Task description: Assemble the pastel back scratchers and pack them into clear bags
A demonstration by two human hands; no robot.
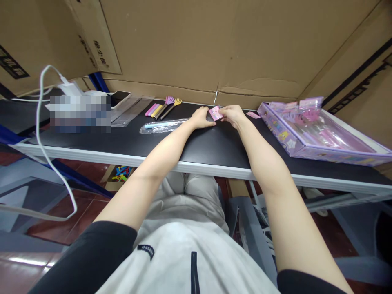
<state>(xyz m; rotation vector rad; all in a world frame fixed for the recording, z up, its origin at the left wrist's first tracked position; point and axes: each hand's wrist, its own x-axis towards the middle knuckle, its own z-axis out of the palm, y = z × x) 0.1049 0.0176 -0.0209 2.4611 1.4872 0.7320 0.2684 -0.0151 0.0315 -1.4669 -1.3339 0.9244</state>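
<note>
A small pink printed card (216, 113) is pinched between the thumb and fingers of my right hand (234, 115). Just left of the card, my left hand (200, 118) rests on the black tabletop, its thumb apart from its fingers; whether it touches the card's edge I cannot tell. A clear plastic sleeve (167, 126) with a light blue stick inside runs toward my left wrist, its right end hidden there. Behind it lie a purple claw-headed back scratcher (168, 103) and a yellow one (175, 104), beside several pink, purple and yellow handles (153, 110).
Another pink card (253, 115) lies right of my right hand. A purple display box (290, 134) with bagged pink items stands at the right. Clear sleeves (130, 114), a phone (120, 99) and a white cable (39, 110) are at the left. Cardboard (183, 45) walls the back.
</note>
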